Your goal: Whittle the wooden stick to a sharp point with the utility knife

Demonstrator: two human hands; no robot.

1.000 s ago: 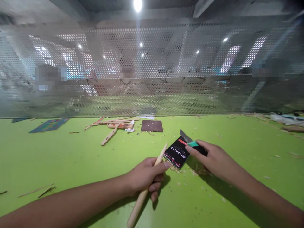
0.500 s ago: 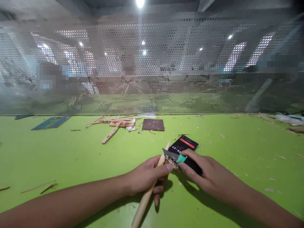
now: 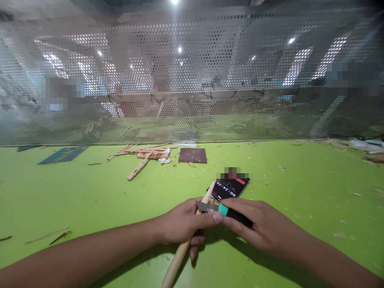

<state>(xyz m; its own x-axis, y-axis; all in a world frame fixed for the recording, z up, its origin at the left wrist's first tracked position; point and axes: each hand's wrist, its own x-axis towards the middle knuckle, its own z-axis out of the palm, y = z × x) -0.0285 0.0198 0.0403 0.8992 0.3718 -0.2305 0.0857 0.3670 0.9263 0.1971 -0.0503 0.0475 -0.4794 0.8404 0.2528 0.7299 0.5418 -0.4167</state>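
A pale wooden stick (image 3: 179, 258), narrowed at its far end, slants up from the bottom edge through the grasp of my left hand (image 3: 187, 222). My right hand (image 3: 255, 222) is closed around the black handle of a utility knife (image 3: 223, 210) with a green collar. The knife's blade lies across the stick just above my left thumb, and that thumb's tip is close to the collar. Behind the hands, a phone (image 3: 232, 189) with a lit timer lies on the table, its near part hidden by my right hand and the knife.
On the green table (image 3: 99, 192) lie a brown sheet (image 3: 193, 155), several carved sticks (image 3: 141, 165) and a patterned mat (image 3: 63, 155). Wood shavings (image 3: 339, 235) are scattered at the right. A perforated metal screen (image 3: 192, 108) stands along the back, people blurred behind it.
The knife has moved down the stick towards my left hand, and its blade now lies lower across the wood. My right hand has shifted slightly nearer. The left keeps its grasp.
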